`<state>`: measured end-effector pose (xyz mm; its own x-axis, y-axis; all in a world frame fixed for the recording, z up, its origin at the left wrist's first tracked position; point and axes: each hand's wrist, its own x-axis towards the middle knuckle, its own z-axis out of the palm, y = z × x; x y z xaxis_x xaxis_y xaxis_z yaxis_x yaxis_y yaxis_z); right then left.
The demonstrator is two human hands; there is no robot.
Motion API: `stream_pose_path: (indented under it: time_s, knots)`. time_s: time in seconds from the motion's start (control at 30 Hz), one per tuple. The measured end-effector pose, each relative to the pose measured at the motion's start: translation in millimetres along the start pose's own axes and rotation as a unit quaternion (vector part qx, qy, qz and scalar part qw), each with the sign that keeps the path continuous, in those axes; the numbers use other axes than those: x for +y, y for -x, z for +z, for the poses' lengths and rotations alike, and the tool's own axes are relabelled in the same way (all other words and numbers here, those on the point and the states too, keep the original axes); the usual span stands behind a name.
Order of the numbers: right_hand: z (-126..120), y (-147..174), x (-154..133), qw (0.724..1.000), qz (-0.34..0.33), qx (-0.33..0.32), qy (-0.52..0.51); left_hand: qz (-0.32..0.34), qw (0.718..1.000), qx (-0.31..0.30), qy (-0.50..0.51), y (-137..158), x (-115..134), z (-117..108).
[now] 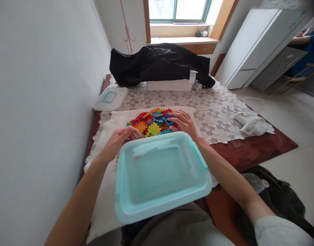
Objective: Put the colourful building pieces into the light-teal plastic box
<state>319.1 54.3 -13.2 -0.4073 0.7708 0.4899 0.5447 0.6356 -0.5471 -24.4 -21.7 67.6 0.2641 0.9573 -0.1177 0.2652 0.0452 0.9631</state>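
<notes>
A pile of colourful interlocking plastic building pieces, in red, orange, yellow, green and blue, lies on a white cloth. My left hand is at the pile's near left edge, its fingers loosely bent downward and apart; no piece shows in it. My right hand rests with spread fingers over the pile's right side, touching pieces. Nearer to me a turquoise plastic box is tilted with its open top toward me, between my forearms. No pieces show inside it. Its far rim hides the near part of the pile.
A clear lid with a turquoise handle lies at the table's left. Black fabric covers a white box at the back. A white device stands at the right. A bag and clear bottle are at lower right.
</notes>
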Motion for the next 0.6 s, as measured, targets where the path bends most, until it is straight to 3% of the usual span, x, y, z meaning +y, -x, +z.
stream_pose_path:
  time_s: [0.07,0.13,0.2,0.3,0.43,0.5,0.6]
  knots:
    - [-5,2,11,0.997,0.018,0.077,0.019,0.038,0.993,0.109,-0.013,-8,-14,-1]
    - [-6,3,24,0.989,0.052,0.134,0.032,0.080,0.964,0.239,-0.087,-17,-30,-2]
    - [-3,4,37,0.984,0.091,0.149,0.038,0.119,0.929,0.301,-0.179,-26,-45,-1]
    - [6,3,49,0.984,0.136,0.114,0.022,0.144,0.922,0.258,-0.250,-35,-62,-1]
    - [13,3,49,0.983,0.164,0.052,-0.062,0.127,0.939,0.218,-0.233,-39,-70,-1]
    - [14,2,44,0.978,0.177,0.042,-0.101,0.124,0.946,0.225,-0.198,-40,-70,1]
    - [17,1,36,0.965,0.207,0.062,-0.151,0.122,0.951,0.275,-0.063,-44,-71,5]
